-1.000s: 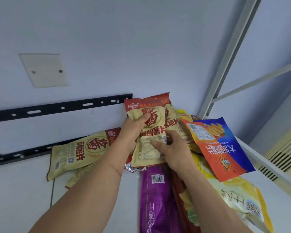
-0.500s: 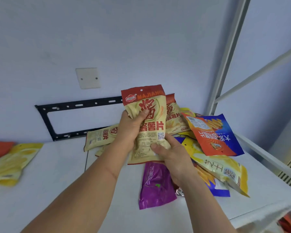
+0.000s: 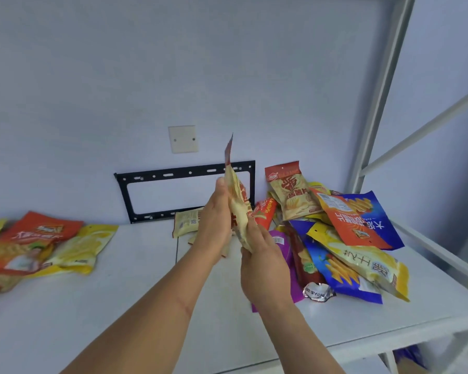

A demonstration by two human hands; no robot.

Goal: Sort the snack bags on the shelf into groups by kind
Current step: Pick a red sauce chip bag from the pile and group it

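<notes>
I hold a beige-and-red chip bag (image 3: pixel 237 201) edge-on above the white shelf (image 3: pixel 119 306). My left hand (image 3: pixel 214 220) grips its left side with the thumb up along the edge. My right hand (image 3: pixel 262 260) holds its lower end. A mixed pile lies to the right: another beige-and-red bag (image 3: pixel 292 195), an orange-and-blue bag (image 3: pixel 357 220), a yellow bag (image 3: pixel 362 263), a blue bag (image 3: pixel 335 276) and a purple bag (image 3: pixel 284 244). A third beige bag (image 3: pixel 185 225) lies flat behind my left hand. At the far left sits a group of red and yellow bags (image 3: pixel 38 247).
A black metal bracket (image 3: pixel 184 174) and a blank wall plate (image 3: pixel 183 139) are fixed to the wall behind the shelf. White shelf posts and braces (image 3: pixel 378 103) rise on the right. A crumpled silver wrapper (image 3: pixel 318 291) lies at the pile's front. Bare shelf shows between the two groups.
The bag in my hands has turned from facing me to edge-on and come away from the pile. The view has swung left, bringing the left group of bags into sight.
</notes>
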